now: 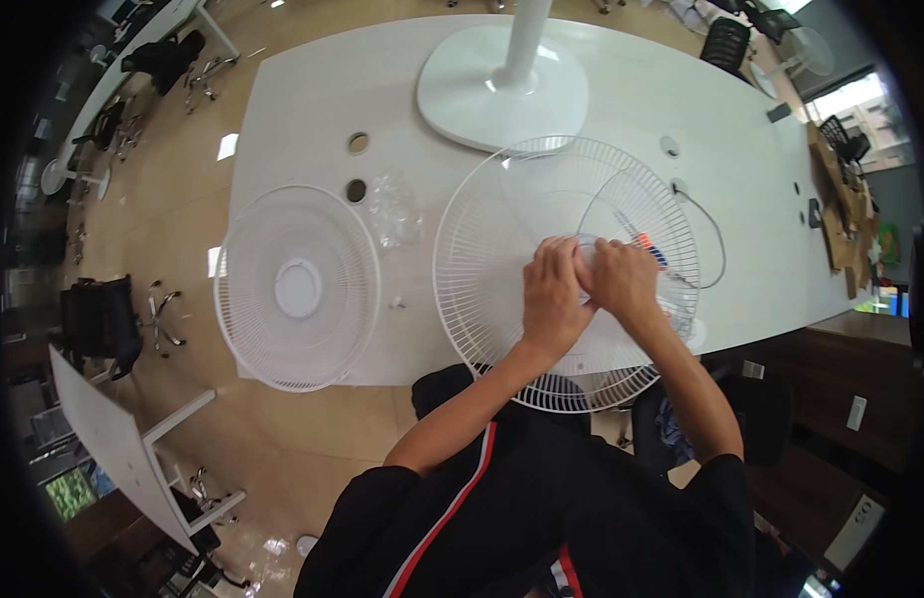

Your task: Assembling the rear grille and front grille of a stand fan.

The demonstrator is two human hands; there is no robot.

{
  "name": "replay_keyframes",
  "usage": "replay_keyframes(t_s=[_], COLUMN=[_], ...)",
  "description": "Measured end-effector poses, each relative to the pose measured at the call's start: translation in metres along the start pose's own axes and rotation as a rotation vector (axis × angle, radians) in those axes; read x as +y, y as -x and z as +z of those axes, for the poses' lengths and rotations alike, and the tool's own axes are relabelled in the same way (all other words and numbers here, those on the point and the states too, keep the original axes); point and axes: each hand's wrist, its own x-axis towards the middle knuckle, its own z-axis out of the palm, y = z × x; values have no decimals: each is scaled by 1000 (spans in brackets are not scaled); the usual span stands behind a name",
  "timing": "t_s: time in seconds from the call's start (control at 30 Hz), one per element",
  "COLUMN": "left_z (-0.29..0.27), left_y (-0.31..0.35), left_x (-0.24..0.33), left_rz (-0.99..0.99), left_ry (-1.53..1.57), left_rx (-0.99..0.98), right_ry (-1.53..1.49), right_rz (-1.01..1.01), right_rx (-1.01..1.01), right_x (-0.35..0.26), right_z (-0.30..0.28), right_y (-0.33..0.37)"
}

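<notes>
Both hands (587, 284) closed on fan grille (482, 269)

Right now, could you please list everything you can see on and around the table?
table: 1, white, centre
fan base with pole: 1, white, far side of table
fan grille under hands: 1, white wire, near edge, overhanging
second fan grille: 1, white, left on table
clear plastic bag: 1, transparent, between the grilles
thin ring: 1, grey, right of the large grille
office chairs: several, black, on the floor at left
left hand: 1, at the grille's centre
right hand: 1, beside the left hand, touching it
</notes>
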Motion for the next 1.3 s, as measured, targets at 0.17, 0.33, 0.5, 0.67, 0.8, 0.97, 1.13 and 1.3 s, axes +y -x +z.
replay_keyframes(t_s=[0.17, 0.33, 0.5, 0.67, 0.8, 0.97, 1.13, 1.3], left_z=[-7, -8, -14, -16, -15, -15, -11, -11], left_y=[-2, 3, 1, 0, -1, -5, -8, -4], left_x=[-4, -8, -11, -16, -17, -19, -18, -12], left_rz=[9, 40, 46, 76, 95, 77, 69, 41], left_ry=[49, 99, 71, 58, 64, 71, 42, 23], left_rx=[-55, -49, -37, -74, -111, -149, -166, -129], right_ry=[-149, -196, -232, -364, -371, -338, -184, -86], right_rz=[-303, -484, -640, -805, -822, -676, -223, -11], right_rx=[72, 118, 132, 27, 43, -14, -17, 19], right_x=[24, 34, 39, 41, 46, 42, 17, -1], right_z=[14, 19, 23, 24, 22, 20, 11, 18], right_y=[-14, -18, -33, -45, -43, -39, -4, -1])
